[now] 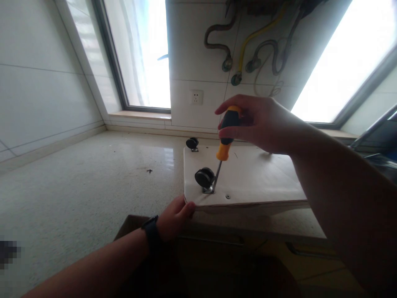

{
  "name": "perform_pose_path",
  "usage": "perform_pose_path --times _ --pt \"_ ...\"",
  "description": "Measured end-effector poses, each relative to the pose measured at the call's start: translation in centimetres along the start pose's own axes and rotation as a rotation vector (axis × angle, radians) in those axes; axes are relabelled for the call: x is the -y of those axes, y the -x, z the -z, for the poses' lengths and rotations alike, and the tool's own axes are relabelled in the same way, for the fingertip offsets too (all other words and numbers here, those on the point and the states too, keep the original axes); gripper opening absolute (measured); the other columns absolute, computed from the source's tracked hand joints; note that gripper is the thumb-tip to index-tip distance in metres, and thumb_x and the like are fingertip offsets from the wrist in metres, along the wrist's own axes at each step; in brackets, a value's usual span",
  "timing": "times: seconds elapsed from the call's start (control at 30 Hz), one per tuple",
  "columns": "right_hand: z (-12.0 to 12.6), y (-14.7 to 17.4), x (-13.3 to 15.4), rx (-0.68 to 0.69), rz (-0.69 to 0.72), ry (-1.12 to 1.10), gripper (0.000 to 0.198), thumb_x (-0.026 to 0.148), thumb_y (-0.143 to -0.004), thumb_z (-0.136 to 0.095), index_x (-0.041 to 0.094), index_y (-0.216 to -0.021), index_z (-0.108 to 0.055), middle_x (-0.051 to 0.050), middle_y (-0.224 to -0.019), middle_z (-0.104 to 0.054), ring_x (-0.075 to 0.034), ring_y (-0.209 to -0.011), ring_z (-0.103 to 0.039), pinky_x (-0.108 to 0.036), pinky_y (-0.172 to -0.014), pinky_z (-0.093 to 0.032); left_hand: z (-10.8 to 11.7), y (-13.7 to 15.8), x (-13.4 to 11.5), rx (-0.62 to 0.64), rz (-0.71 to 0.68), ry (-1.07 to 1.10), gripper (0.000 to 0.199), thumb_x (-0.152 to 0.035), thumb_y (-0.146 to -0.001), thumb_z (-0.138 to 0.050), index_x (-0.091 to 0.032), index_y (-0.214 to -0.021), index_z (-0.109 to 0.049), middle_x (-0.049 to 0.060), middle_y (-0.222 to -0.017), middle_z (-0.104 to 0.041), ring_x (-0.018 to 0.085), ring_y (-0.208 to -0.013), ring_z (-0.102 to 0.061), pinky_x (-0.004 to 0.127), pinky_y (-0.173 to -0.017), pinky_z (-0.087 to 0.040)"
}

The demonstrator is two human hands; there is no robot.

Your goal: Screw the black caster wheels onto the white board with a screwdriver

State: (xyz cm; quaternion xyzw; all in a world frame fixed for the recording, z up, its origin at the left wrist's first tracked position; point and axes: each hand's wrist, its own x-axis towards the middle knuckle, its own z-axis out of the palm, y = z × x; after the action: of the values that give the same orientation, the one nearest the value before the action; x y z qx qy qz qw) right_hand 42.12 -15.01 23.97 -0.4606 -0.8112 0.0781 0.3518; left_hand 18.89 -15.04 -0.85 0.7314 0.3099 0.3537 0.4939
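Observation:
My right hand point(248, 124) is closed round the yellow and black handle of a screwdriver point(226, 145). The shaft slants down, and its tip meets the metal mounting plate of the near black caster wheel point(204, 178). That caster stands on a white panel point(254, 178), close to its near left corner. With the thumb on top, my left hand point(176, 215) grips the panel's corner; its other fingers are partly hidden beneath. A second black caster wheel point(192, 143) sits at the panel's far left corner.
The panel rests on a speckled countertop point(93, 186) near its front edge. A few small dark screws point(149, 171) lie to the left. Behind are a wall socket point(196, 97), a yellow hose point(248, 39) and grey pipes with valves. Drawer handles point(214, 240) run below the counter.

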Motion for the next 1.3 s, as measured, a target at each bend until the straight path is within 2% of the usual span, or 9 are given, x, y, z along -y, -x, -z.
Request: perform_pose_path --times 0.1,0.17,0.33,0.43,0.53,0.63,0.77,0.97,1.3 --pt "-0.5 -0.2 0.2 -0.212 -0.042 0.389 0.049 0.064 -0.074 -0.081 0.019 -0.092 -0.073 -0.005 -0.073 -0.064 -0.021 -0.067 -0.058 -0.044 -0.068 -0.051 0.0 0.0 -0.1 0.002 -0.016 0.013 0.057 -0.074 -0.097 -0.041 -0.020 -0.081 -0.052 -0.001 -0.073 -0.050 0.016 -0.065 -0.043 0.029 -0.063 -0.037" --pt "-0.7 -0.2 0.0 -0.225 -0.045 0.429 0.050 0.062 -0.078 -0.077 0.019 -0.104 -0.074 -0.008 -0.082 -0.068 -0.025 -0.075 -0.062 -0.047 -0.074 -0.053 0.0 -0.1 -0.1 0.002 -0.016 0.006 0.057 -0.073 -0.097 -0.041 -0.020 -0.080 -0.053 -0.001 -0.072 -0.050 0.016 -0.064 -0.043 0.029 -0.063 -0.037" --pt "-0.5 0.0 -0.9 0.081 0.018 -0.170 0.069 0.037 -0.088 -0.065 0.029 -0.154 -0.047 -0.009 -0.141 -0.063 -0.029 -0.117 -0.067 -0.047 -0.096 -0.057 0.0 -0.1 -0.1 -0.009 0.003 -0.010 0.057 -0.074 -0.096 -0.042 -0.021 -0.079 -0.053 -0.001 -0.070 -0.050 0.017 -0.064 -0.044 0.030 -0.064 -0.039" --pt "0.0 0.1 -0.5 0.144 0.053 -0.253 0.066 0.037 -0.087 -0.072 0.028 -0.149 -0.053 -0.006 -0.123 -0.070 -0.025 -0.109 -0.069 -0.041 -0.092 -0.058 0.0 0.0 -0.2 -0.021 0.021 -0.009 0.059 -0.076 -0.095 -0.042 -0.020 -0.079 -0.054 0.000 -0.070 -0.052 0.017 -0.064 -0.044 0.029 -0.062 -0.039" --pt "0.0 0.3 0.5 -0.038 0.004 0.069 0.047 0.052 -0.077 -0.084 0.022 -0.110 -0.070 -0.003 -0.085 -0.069 -0.020 -0.073 -0.063 -0.037 -0.064 -0.050 0.0 0.0 -0.2 -0.021 0.026 -0.017 0.059 -0.075 -0.095 -0.043 -0.020 -0.079 -0.054 0.001 -0.072 -0.053 0.016 -0.064 -0.046 0.029 -0.062 -0.039" --pt "-0.3 0.4 1.2 -0.198 -0.060 0.392 0.046 0.064 -0.076 -0.081 0.022 -0.082 -0.060 -0.003 -0.069 -0.059 -0.016 -0.060 -0.049 -0.038 -0.057 -0.037 0.0 0.0 -0.1 -0.028 0.018 -0.034 0.059 -0.074 -0.096 -0.042 -0.020 -0.079 -0.055 0.001 -0.072 -0.054 0.017 -0.065 -0.047 0.029 -0.062 -0.040" --pt "-0.4 0.3 0.4 -0.154 -0.043 0.404 0.031 0.054 -0.091 -0.064 0.023 -0.096 -0.063 -0.005 -0.081 -0.064 -0.020 -0.069 -0.055 -0.040 -0.064 -0.043 0.0 -0.1 -0.1 -0.019 0.007 -0.042 0.062 -0.077 -0.096 -0.039 -0.019 -0.082 -0.056 0.001 -0.073 -0.054 0.017 -0.065 -0.047 0.029 -0.061 -0.040" --pt "0.0 -0.1 -0.4 0.127 0.022 -0.256 0.048 0.036 -0.091 -0.063 0.030 -0.139 -0.057 -0.005 -0.120 -0.069 -0.025 -0.106 -0.067 -0.041 -0.084 -0.057 0.0 0.0 -0.3 -0.027 0.019 -0.021 0.059 -0.076 -0.095 -0.042 -0.020 -0.080 -0.054 0.002 -0.072 -0.055 0.017 -0.064 -0.047 0.029 -0.060 -0.041" --pt "0.1 0.3 0.2 -0.223 -0.050 0.486 0.036 0.058 -0.089 -0.068 0.023 -0.079 -0.062 -0.005 -0.071 -0.061 -0.019 -0.064 -0.051 -0.041 -0.063 -0.039 -0.1 0.0 -0.6 -0.034 0.030 -0.050 0.060 -0.076 -0.094 -0.040 -0.021 -0.077 -0.054 0.001 -0.071 -0.054 0.017 -0.064 -0.047 0.029 -0.061 -0.040"
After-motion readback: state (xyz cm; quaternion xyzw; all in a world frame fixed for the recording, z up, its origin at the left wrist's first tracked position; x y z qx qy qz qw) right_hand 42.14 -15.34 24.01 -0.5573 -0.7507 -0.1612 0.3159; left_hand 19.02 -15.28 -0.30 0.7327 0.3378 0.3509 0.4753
